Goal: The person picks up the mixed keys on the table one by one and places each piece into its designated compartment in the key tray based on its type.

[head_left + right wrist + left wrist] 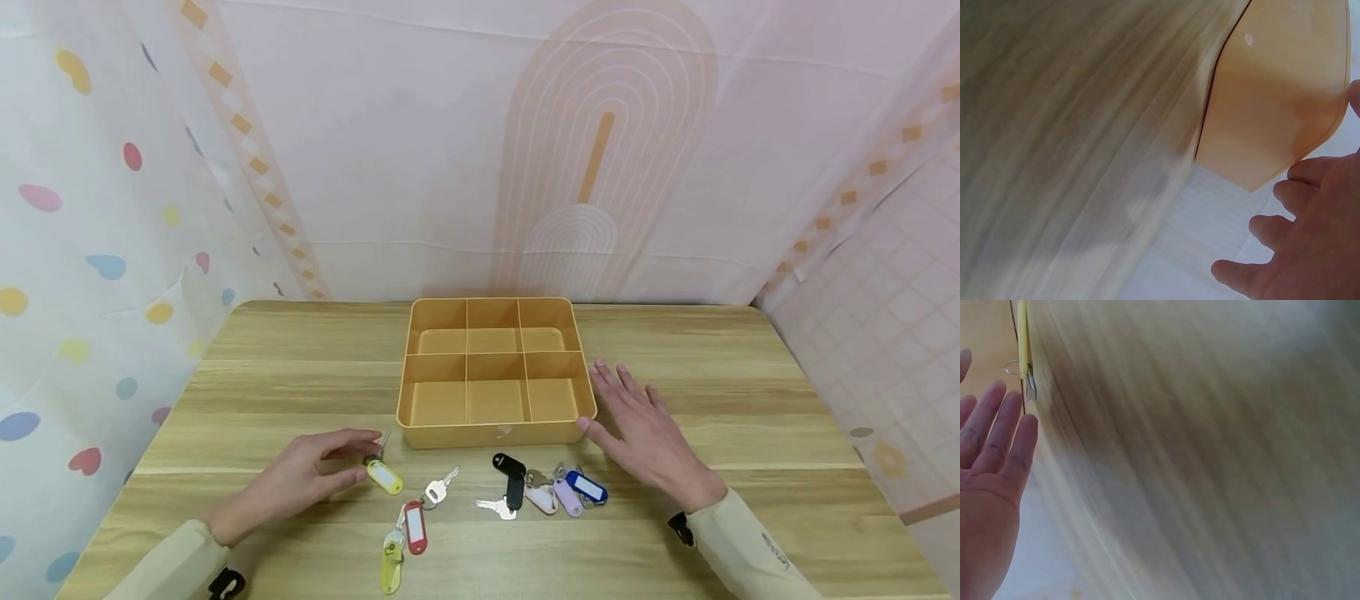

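An orange box (495, 435) with several compartments stands on the wooden table. My right hand (647, 433) is at its right front corner, fingers spread, thumb and index at the wall; the right wrist view shows the same box (1272, 94) beside the fingers. On the left, my left hand (303, 471) has its thumb and fingers apart at a key with a yellow tag (385, 477); whether they touch it I cannot tell. In the left wrist view the yellow tag (1024, 337) appears edge-on beyond the extended fingers.
Nearer the front lie keys with a red tag (416, 527) and another yellow tag (392, 567). Before the box are black tags (515, 490), a white tag (542, 500), a lilac tag (567, 497) and a blue tag (587, 487). A patterned cloth (412, 167) hangs behind the table.
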Demonstrator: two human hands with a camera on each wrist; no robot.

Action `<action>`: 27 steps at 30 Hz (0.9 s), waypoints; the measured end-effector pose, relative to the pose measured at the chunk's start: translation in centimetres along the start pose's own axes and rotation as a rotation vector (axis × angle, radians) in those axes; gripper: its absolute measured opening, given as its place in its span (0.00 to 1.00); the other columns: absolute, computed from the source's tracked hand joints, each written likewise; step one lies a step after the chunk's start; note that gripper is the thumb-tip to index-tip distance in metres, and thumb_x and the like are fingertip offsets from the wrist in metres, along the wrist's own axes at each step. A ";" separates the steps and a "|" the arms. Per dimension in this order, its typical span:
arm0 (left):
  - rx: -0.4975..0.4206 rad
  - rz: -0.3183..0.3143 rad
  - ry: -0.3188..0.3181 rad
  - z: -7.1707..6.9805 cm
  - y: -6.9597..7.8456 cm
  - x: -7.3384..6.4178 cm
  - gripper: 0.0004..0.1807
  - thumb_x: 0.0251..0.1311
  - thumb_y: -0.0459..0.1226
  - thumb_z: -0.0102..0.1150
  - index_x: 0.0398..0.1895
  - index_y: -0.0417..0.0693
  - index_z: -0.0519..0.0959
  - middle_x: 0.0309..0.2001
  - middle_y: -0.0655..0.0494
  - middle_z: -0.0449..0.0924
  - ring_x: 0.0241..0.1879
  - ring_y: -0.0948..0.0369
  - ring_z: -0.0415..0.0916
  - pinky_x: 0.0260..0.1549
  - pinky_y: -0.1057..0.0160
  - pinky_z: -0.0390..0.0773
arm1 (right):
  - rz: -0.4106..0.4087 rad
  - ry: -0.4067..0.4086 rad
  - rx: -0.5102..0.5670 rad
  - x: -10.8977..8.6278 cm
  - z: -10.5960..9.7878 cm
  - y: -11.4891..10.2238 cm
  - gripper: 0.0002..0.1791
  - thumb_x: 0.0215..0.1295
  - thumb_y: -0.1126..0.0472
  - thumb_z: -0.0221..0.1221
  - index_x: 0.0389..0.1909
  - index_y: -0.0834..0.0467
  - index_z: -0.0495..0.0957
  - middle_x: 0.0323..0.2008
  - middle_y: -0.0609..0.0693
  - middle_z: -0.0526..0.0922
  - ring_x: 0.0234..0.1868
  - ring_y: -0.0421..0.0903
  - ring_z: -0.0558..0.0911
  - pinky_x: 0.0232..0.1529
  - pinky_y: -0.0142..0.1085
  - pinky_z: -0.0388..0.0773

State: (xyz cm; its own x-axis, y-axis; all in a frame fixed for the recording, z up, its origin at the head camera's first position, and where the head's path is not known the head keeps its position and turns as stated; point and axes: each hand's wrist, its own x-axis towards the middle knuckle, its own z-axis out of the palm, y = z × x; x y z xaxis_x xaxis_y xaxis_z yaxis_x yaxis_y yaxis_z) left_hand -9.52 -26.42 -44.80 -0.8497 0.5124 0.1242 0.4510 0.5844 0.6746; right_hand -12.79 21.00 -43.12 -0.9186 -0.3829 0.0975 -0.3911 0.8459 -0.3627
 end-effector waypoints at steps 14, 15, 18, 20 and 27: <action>0.004 -0.004 -0.034 0.4 -0.3 1.1 0.13 0.64 0.33 0.69 0.51 0.47 0.86 0.48 0.58 0.89 0.44 0.65 0.84 0.46 0.60 0.85 | -0.008 -0.017 0.066 0.1 0.1 -0.2 0.42 0.81 0.38 0.44 0.84 0.56 0.47 0.83 0.55 0.47 0.81 0.61 0.48 0.75 0.67 0.44; 0.010 0.004 -0.035 0.5 -0.3 1.2 0.12 0.63 0.32 0.70 0.50 0.47 0.87 0.47 0.58 0.89 0.43 0.65 0.84 0.45 0.61 0.85 | -0.007 -0.018 0.073 0.1 0.1 -0.2 0.41 0.81 0.38 0.44 0.84 0.56 0.47 0.83 0.56 0.47 0.81 0.61 0.48 0.75 0.67 0.44; 0.030 0.019 -0.038 0.6 -0.2 1.4 0.12 0.62 0.30 0.70 0.48 0.47 0.87 0.46 0.59 0.89 0.42 0.67 0.83 0.43 0.61 0.85 | -0.004 -0.020 0.087 0.2 0.1 -0.3 0.40 0.83 0.39 0.42 0.84 0.57 0.46 0.83 0.56 0.47 0.82 0.61 0.48 0.76 0.66 0.44; 0.047 0.027 -0.039 0.7 -0.2 1.5 0.12 0.61 0.29 0.70 0.47 0.48 0.87 0.45 0.59 0.89 0.42 0.67 0.82 0.43 0.61 0.85 | -0.005 -0.019 0.092 0.3 0.1 -0.4 0.39 0.83 0.40 0.41 0.84 0.57 0.46 0.83 0.57 0.47 0.82 0.61 0.48 0.76 0.66 0.44; 0.089 0.027 -0.031 0.9 -0.2 1.7 0.12 0.59 0.26 0.70 0.43 0.49 0.88 0.42 0.61 0.89 0.41 0.69 0.82 0.42 0.63 0.85 | -0.016 -0.017 0.088 0.6 0.1 -0.7 0.39 0.83 0.41 0.41 0.83 0.59 0.47 0.82 0.59 0.49 0.81 0.61 0.49 0.76 0.66 0.46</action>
State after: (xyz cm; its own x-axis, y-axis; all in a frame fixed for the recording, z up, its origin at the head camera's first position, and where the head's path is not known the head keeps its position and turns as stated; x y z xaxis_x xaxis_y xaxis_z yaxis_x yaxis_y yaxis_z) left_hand -10.80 -25.07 -45.41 -0.8286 0.5473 0.1177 0.4972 0.6229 0.6040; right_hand -13.02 20.16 -42.95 -0.9108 -0.4031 0.0888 -0.3988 0.8038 -0.4414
